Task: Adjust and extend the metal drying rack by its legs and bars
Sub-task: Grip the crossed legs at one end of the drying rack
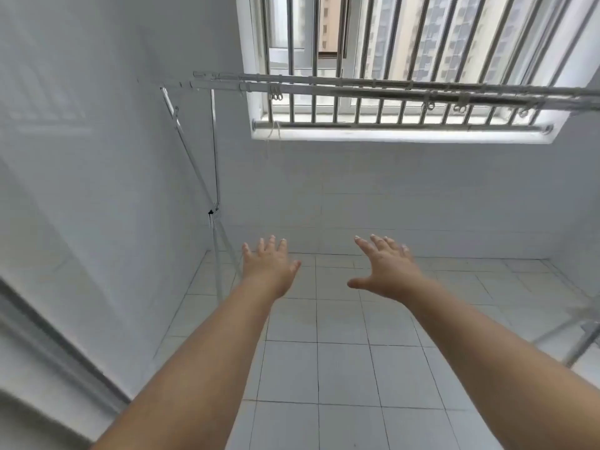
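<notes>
Two hands reach out flat, fingers spread, holding nothing: the left hand (pixel 269 266) and the right hand (pixel 388 271). Past them stands the rack (pixel 357 89), its long bars running under the window (pixel 389 60) and its crossed legs (pixel 212 209) by the left wall (pixel 97 141). I think it is light but stiff, thin and a bit slippery, so grab a bar or a leg near the joint. Underfoot is a pale tile floor (pixel 341 368) in a small white room.

- Drying rack (pixel 389 87) — smooth, pale metal bars and legs, faint sheen.
- Window bars (pixel 357 60) — polished metal.
- Floor (pixel 344 368) and far wall (pixel 422 196) — glossy pale tile.
</notes>
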